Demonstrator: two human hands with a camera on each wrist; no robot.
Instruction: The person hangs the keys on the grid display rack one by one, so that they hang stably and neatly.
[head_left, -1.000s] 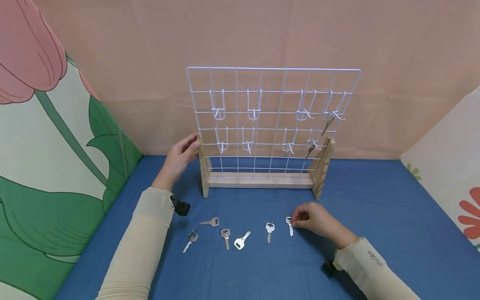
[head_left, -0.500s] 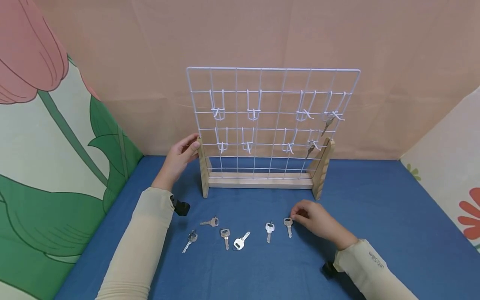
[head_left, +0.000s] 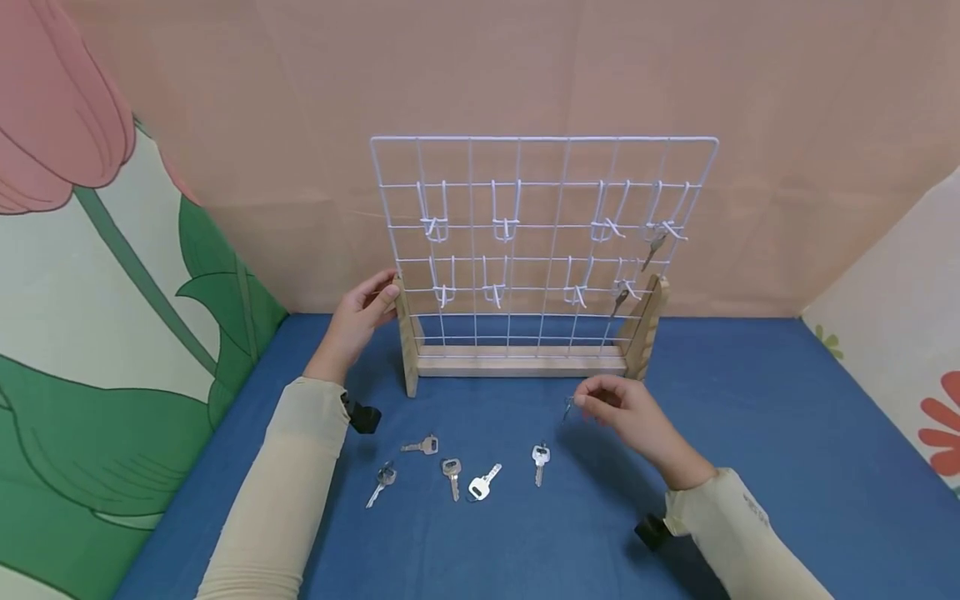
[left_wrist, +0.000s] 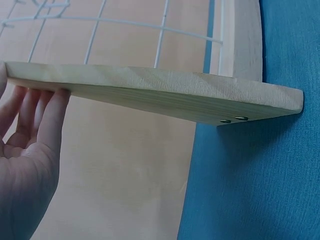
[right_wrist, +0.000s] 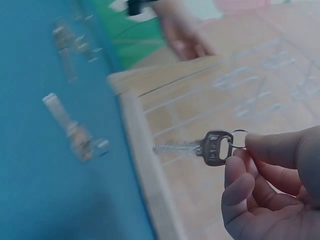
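Note:
My right hand point(head_left: 626, 412) is raised a little over the cloth and pinches a small ring between thumb and finger. From that ring hangs a key point(right_wrist: 217, 148) with a dark head, clearest in the right wrist view. My left hand point(head_left: 356, 321) holds the left wooden upright point(left_wrist: 150, 87) of a white wire grid rack point(head_left: 525, 183); its fingers lie against the outer face, the thumb only partly in the left wrist view. Hooks hang on the grid in two rows. Two keys dangle at the right end, an upper key point(head_left: 654, 247) and a lower key point(head_left: 619, 302).
Several keys lie on the blue cloth point(head_left: 465, 550) before the rack, among them a key point(head_left: 540, 463) nearest my right hand and a key point(head_left: 382, 483) far left. The rack's wooden base bar point(head_left: 521, 364) runs between the uprights. A beige backdrop point(head_left: 262, 125) stands behind.
My right hand has lifted the key by its ring off the cloth and moved it up toward the rack. The left hand stays on the upright.

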